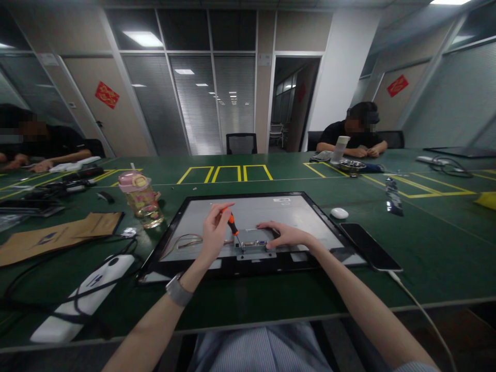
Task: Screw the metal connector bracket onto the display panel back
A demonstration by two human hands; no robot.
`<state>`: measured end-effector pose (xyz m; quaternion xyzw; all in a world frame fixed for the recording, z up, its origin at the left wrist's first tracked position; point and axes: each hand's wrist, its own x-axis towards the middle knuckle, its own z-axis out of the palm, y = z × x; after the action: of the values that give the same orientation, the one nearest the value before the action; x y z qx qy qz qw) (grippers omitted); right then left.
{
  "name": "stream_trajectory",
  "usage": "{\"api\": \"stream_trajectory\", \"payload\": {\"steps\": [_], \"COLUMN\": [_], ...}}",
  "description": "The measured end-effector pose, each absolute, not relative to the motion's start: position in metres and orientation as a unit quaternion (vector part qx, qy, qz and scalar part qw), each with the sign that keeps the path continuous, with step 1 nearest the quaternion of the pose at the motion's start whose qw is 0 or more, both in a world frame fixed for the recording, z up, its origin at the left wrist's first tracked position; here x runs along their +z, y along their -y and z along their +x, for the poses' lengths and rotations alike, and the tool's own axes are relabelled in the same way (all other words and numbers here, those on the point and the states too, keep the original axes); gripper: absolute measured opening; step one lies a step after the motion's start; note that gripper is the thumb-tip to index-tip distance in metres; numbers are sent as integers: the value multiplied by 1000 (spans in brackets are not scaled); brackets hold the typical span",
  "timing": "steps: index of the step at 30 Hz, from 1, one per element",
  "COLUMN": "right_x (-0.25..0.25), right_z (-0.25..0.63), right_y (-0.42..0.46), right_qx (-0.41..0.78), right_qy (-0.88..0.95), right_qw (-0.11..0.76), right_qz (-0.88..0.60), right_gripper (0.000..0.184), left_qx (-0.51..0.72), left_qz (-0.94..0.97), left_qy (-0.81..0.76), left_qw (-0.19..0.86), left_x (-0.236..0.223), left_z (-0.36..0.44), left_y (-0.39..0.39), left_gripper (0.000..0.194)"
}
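Observation:
An opened monitor panel [248, 212] with a black frame and grey metal back lies flat on the green table before me. My left hand [215, 230] grips an orange-and-black screwdriver [232, 225], its shaft slanting down to the left end of a metal bracket with ports [253, 248]. Over the bracket's right end rests my right hand [284, 235], fingers spread and bent, touching around the connector board; it holds no tool. Thin coloured wires [186, 238] run across the panel to the left of the bracket. The screwdriver's tip is too small to make out clearly.
At left stand a pink-lidded bottle [141, 199], brown paper bag [65, 235] and white power strip [85, 299] with black cables. A phone [370, 245] on a cable and a white earbud case [339, 213] lie right. Two people [352, 132] sit across the table.

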<state>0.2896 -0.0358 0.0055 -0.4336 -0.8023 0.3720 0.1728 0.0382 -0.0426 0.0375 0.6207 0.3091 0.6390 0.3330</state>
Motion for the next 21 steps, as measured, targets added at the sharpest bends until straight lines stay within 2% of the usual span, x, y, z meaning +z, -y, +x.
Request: {"api": "stream_trajectory", "payload": {"steps": [4, 10, 12, 18, 21], "right_x": [6, 6, 6, 8, 8], "right_z": [289, 289, 289, 288, 286], "right_y": [36, 37, 37, 38, 39], "right_qx": [371, 373, 367, 361, 359], "right_qy": [804, 800, 804, 809, 808], "right_qw": [171, 167, 170, 169, 175], "right_qz": [-432, -440, -436, -433, -432], "right_gripper": [76, 76, 76, 74, 70], "left_qx": [651, 650, 645, 647, 643], "left_qz": [584, 624, 631, 591, 593], "left_qy": [-280, -324, -325, -284, -296], "left_qw": [397, 288, 283, 390, 384], "left_x": [33, 38, 39, 32, 33], "left_z": [38, 38, 37, 38, 39], "left_y": [39, 42, 43, 39, 39], "left_gripper": [27, 18, 19, 29, 28]}}
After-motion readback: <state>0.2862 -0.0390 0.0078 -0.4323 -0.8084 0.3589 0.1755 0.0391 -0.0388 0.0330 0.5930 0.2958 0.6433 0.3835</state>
